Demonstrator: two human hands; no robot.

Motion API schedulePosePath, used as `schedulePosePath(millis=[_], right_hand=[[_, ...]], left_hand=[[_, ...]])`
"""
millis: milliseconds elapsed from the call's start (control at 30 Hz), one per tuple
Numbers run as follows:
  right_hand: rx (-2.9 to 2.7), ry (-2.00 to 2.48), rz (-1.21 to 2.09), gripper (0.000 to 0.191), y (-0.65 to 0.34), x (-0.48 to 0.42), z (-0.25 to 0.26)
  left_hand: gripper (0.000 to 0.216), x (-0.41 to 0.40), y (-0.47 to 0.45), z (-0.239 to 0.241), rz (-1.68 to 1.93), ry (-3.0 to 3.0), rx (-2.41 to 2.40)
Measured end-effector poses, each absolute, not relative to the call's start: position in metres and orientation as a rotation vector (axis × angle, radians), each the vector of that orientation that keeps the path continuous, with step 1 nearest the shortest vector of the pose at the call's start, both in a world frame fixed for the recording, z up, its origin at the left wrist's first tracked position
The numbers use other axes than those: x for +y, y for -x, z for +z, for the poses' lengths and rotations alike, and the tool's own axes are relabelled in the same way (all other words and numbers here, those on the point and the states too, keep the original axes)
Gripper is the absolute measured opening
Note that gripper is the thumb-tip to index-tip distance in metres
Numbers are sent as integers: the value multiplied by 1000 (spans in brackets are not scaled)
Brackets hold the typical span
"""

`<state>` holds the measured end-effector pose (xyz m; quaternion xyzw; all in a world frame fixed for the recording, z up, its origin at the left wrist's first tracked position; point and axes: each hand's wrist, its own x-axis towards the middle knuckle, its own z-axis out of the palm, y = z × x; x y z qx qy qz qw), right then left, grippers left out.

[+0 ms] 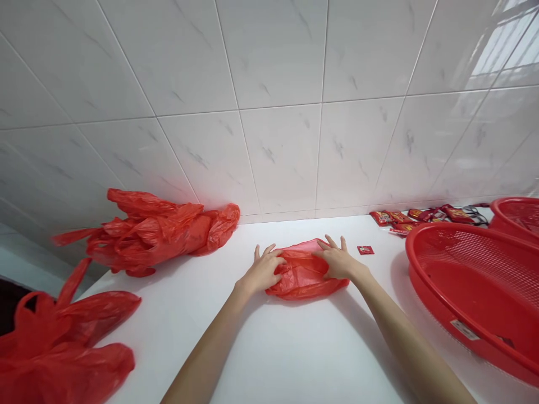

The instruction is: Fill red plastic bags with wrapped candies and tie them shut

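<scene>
bag (303, 276): crinkled thin plastic | basket (484, 297): smooth plastic | wall tiles (278, 154): glossy

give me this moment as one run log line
left hand: touching red bag, left side; right hand: touching bag, right side; bag: on white table; to the right: lone red packet, nearer red basket
</scene>
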<state>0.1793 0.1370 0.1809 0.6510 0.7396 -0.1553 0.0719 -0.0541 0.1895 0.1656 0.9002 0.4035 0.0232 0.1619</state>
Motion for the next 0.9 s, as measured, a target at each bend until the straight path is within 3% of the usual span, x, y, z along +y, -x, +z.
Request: schedulePosePath(millis=[233,333,467,667,900], right_hand=[[2058,-2037,-501,81,-186,137,180],[2256,-1998,-455,77,-183,135,186],[2469,-1982,-374,56,-176,135,190],[2201,-2031,-475,42,-173,140,177],[1910,-2183,-561,80,-196,146,159]], left_hand=[[74,199,63,158,-14,-2497,1205],[60,196,58,161,116,-2546,1148],[36,188,46,162,309,-2585,1159],[23,186,46,158,69,-2569,1286],[54,195,57,158,-92,-2429,1270]])
